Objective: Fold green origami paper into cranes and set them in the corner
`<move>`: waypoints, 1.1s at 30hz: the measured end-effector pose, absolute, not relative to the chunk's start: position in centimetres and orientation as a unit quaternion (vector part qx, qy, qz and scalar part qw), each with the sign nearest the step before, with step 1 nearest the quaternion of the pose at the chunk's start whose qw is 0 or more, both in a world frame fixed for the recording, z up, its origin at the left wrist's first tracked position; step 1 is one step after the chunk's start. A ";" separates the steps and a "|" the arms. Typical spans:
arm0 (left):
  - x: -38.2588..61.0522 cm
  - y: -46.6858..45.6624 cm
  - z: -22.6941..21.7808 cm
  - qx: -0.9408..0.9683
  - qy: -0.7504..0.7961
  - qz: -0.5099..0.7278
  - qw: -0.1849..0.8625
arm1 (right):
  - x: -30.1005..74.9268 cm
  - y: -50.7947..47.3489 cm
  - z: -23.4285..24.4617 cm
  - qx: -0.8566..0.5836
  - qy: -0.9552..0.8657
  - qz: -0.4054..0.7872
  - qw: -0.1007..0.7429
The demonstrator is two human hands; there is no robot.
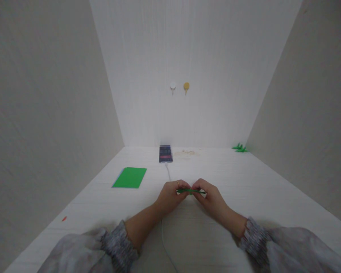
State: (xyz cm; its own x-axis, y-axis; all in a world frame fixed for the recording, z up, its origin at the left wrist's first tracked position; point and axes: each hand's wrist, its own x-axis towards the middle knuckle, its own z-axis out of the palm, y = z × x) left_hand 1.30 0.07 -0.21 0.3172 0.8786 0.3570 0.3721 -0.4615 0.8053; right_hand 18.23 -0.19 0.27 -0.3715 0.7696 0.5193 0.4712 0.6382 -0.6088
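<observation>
Between my two hands, just above the white table, is a narrow piece of folded green paper [190, 191]. My left hand [174, 195] pinches its left part between thumb and fingers. On the other side, my right hand [207, 192] pinches the right part the same way. The fingertips of both hands nearly meet at the paper's middle, and they hide some of its folds. Further left lies a stack of square paper sheets [130, 178] with green on top. Several small folded green paper pieces [240, 148] rest in the far right corner.
A phone [165, 154] with a blurred screen lies at the back, and its white cable [164, 239] runs toward me under my left arm. A small orange-red scrap [64, 218] is at the left edge. Two hooks [186, 87] are on the back wall. Walls enclose both sides.
</observation>
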 end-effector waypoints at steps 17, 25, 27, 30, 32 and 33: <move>-0.1 -0.3 0.0 0.892 0.326 0.237 0.205 | 19.0 -0.8 -0.5 -0.270 -0.912 0.186 0.247; 0.1 0.2 -0.2 0.900 0.325 0.212 0.200 | 19.0 -0.7 -0.8 -0.291 -0.918 0.147 0.225; 0.0 0.2 -0.1 0.901 0.321 0.210 0.204 | 19.0 -0.6 -1.0 -0.302 -0.918 0.137 0.218; -0.1 0.3 -0.1 0.896 0.324 0.207 0.221 | 19.1 -0.4 -1.2 -0.307 -0.922 0.116 0.207; -0.1 0.4 -0.1 0.892 0.328 0.206 0.232 | 19.1 -0.3 -1.2 -0.305 -0.926 0.097 0.203; -0.1 0.5 -0.1 0.890 0.330 0.207 0.237 | 19.1 -0.2 -1.3 -0.303 -0.927 0.086 0.202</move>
State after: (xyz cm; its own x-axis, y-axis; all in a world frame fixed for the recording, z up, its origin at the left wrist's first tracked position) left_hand -0.12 0.47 -0.15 0.6965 0.6857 0.2113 0.4903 -0.6698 0.5576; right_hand 19.12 -0.23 -1.27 -0.7345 0.5966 0.3233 0.5271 0.8017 -0.2819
